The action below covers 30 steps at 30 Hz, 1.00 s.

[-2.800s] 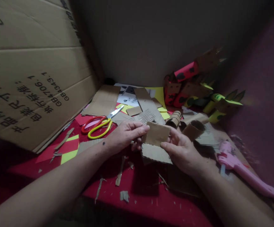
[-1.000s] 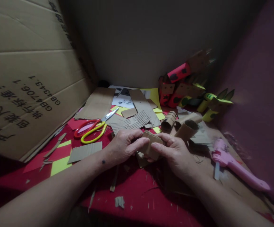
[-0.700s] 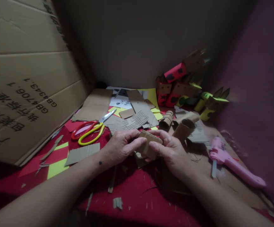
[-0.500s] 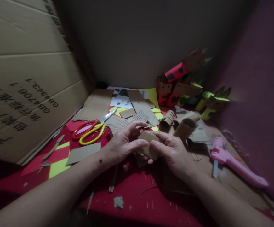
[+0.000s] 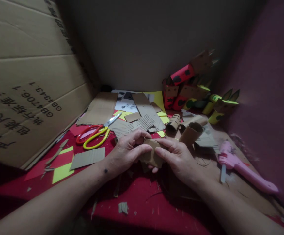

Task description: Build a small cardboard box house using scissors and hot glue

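Note:
Between my two hands is a small piece of brown cardboard [image 5: 154, 157], held over the red table cover. My left hand [image 5: 132, 148] pinches its left side, thumb on the near face and index finger bent over the top edge. My right hand [image 5: 175, 155] grips the right side, with its thumb on the face and fingers behind. Both thumb tips almost meet. Just beyond the right hand stand cardboard tubes [image 5: 191, 133]. Left of my left hand lie scissors [image 5: 99, 132] with one red and one yellow handle.
A pink glue gun [image 5: 244, 169] lies at the right on a cardboard sheet. Red and yellow cardboard figures [image 5: 181, 88] stand at the back right. A large carton [image 5: 34, 81] walls the left side. Cardboard scraps [image 5: 88, 157] and yellow paper [image 5: 62, 171] litter the red cloth [image 5: 142, 209].
My left index finger has lowered and curled onto the cardboard's top edge. The cardboard has tilted slightly in my hands. Nothing else on the table has visibly moved.

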Tool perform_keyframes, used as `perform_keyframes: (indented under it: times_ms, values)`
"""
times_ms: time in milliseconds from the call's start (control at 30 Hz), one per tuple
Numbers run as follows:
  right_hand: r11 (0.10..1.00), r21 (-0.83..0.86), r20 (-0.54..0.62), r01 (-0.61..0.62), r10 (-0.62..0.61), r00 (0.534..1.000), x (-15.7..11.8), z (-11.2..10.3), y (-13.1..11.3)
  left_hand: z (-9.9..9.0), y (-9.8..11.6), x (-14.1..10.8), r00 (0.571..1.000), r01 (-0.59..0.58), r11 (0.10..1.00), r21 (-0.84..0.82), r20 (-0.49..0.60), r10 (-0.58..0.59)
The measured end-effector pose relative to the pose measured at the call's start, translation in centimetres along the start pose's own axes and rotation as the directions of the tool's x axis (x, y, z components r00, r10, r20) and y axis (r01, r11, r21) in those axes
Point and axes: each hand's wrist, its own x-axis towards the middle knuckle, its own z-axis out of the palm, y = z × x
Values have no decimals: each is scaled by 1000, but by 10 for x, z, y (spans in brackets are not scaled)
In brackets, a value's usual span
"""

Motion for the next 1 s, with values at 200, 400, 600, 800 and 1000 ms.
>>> perform_keyframes:
  times_ms: [200, 400, 600, 800, 1000]
  values:
    - [987, -138, -25, 82, -86, 996, 1, -3, 1, 0, -1, -1, 1000, -13, 1000, 5, -2, 13]
    - [1000, 28, -52, -8, 9, 999, 2, 2, 5, 2, -2, 4, 1000, 1, 999, -44, -7, -1]
    - [984, -169, -61, 52, -63, 996, 1, 5, 4, 2, 4, 9, 996, 73, 991, -112, -45, -78]
    - [752, -608, -2, 253, -321, 947, -2, 4, 7, -1, 9, 9, 993, 113, 980, -164, -11, -116]
    - [669, -686, 17, 285, -377, 926, -1, -2, 10, -5, 13, 5, 988, 85, 969, -233, 144, -52]
